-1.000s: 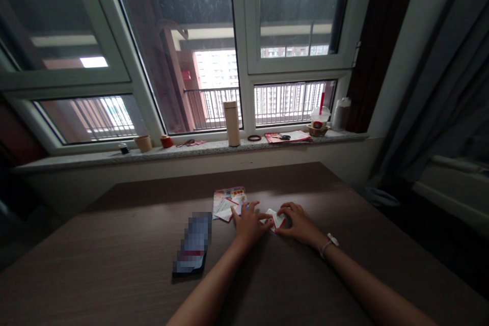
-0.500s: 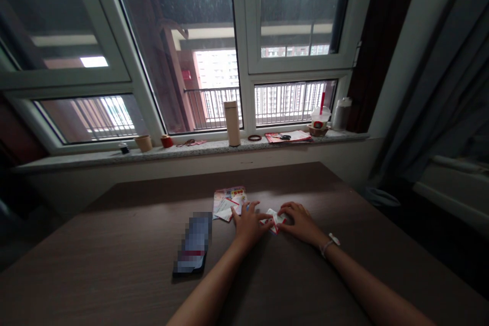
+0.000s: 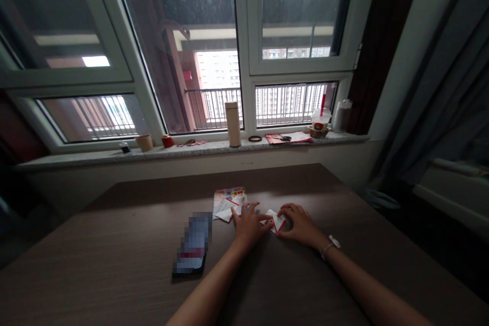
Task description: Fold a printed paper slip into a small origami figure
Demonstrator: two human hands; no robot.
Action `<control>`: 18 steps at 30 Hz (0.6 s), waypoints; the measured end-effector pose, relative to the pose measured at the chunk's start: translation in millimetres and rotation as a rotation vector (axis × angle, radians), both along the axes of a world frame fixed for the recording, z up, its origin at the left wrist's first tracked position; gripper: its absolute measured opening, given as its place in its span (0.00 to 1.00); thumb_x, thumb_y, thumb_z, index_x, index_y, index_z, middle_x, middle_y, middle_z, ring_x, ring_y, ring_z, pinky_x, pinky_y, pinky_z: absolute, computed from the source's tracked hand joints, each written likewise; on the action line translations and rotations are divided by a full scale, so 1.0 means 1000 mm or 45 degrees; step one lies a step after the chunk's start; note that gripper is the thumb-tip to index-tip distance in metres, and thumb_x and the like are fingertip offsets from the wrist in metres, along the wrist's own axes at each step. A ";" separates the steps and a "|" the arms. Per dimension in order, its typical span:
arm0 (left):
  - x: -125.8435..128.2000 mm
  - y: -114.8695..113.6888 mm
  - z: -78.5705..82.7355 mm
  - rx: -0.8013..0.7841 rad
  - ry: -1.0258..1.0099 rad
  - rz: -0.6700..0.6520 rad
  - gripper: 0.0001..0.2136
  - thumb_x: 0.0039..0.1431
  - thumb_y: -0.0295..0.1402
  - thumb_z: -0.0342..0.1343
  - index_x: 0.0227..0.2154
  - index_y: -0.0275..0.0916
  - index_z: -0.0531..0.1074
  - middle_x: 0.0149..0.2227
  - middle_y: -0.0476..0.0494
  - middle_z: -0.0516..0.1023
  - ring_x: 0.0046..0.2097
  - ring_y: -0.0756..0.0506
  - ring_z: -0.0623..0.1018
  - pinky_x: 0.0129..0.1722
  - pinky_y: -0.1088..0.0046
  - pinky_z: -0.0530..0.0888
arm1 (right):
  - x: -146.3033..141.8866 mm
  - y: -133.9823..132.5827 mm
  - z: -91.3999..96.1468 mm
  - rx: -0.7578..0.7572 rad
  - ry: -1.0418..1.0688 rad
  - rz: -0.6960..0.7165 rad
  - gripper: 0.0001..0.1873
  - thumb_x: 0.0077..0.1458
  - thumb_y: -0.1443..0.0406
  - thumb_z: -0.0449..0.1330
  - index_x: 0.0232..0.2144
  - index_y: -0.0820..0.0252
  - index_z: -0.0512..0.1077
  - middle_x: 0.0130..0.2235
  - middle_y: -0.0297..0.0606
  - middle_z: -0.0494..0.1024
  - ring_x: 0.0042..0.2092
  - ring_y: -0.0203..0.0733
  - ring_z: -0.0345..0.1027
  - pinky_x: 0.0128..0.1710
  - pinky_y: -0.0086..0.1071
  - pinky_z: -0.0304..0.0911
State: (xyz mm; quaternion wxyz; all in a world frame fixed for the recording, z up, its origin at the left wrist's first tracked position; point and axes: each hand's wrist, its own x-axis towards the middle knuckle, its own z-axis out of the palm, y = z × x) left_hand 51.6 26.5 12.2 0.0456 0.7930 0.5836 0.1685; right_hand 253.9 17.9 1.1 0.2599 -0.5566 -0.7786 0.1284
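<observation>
A small folded paper [image 3: 275,220], white with red edges, lies on the table between my hands. My left hand [image 3: 250,224] rests at its left side, thumb and index finger on the paper and the other fingers spread. On the right side, my right hand [image 3: 301,224] curves round the paper, thumb at the near corner and index finger at the far edge. Just beyond my left hand lies a colourful printed leaflet [image 3: 219,197], with another folded white paper [image 3: 226,210] on top of it. My left fingers partly cover both.
A phone [image 3: 193,244], its screen pixelated, lies left of my left forearm on the brown table [image 3: 114,244]. On the windowsill stand a beige thermos [image 3: 233,125], a paper cup [image 3: 144,143], a drink cup with a straw [image 3: 320,119], and scissors [image 3: 283,138] on red-and-white papers.
My right fingers have shifted slightly on the folded paper, whose red edge on the right shows more. My left hand stays nearly still.
</observation>
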 end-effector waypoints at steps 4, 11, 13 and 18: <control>0.000 -0.001 0.001 -0.034 0.013 0.001 0.12 0.54 0.52 0.56 0.41 0.66 0.75 0.62 0.55 0.62 0.64 0.33 0.55 0.57 0.31 0.38 | 0.001 0.000 0.003 -0.035 0.050 -0.005 0.19 0.45 0.51 0.63 0.40 0.49 0.74 0.50 0.37 0.70 0.55 0.48 0.58 0.57 0.42 0.51; -0.001 0.000 -0.002 -0.012 -0.014 -0.014 0.12 0.54 0.52 0.57 0.41 0.65 0.76 0.61 0.53 0.63 0.63 0.34 0.56 0.56 0.29 0.37 | -0.007 -0.004 0.005 0.087 -0.046 -0.061 0.18 0.44 0.55 0.64 0.40 0.52 0.72 0.48 0.37 0.71 0.52 0.48 0.60 0.55 0.40 0.52; -0.001 0.001 -0.004 0.006 -0.021 -0.015 0.12 0.54 0.52 0.57 0.41 0.65 0.76 0.61 0.53 0.63 0.63 0.34 0.56 0.56 0.29 0.37 | -0.008 -0.004 0.005 0.109 -0.061 -0.074 0.17 0.45 0.55 0.63 0.38 0.53 0.71 0.45 0.37 0.72 0.50 0.47 0.61 0.52 0.38 0.54; -0.001 0.002 -0.006 0.013 -0.020 -0.018 0.12 0.54 0.53 0.56 0.40 0.65 0.76 0.61 0.53 0.63 0.63 0.34 0.57 0.56 0.29 0.38 | -0.010 -0.001 0.006 0.116 -0.098 -0.139 0.12 0.48 0.56 0.62 0.35 0.54 0.71 0.43 0.36 0.74 0.48 0.46 0.63 0.47 0.36 0.55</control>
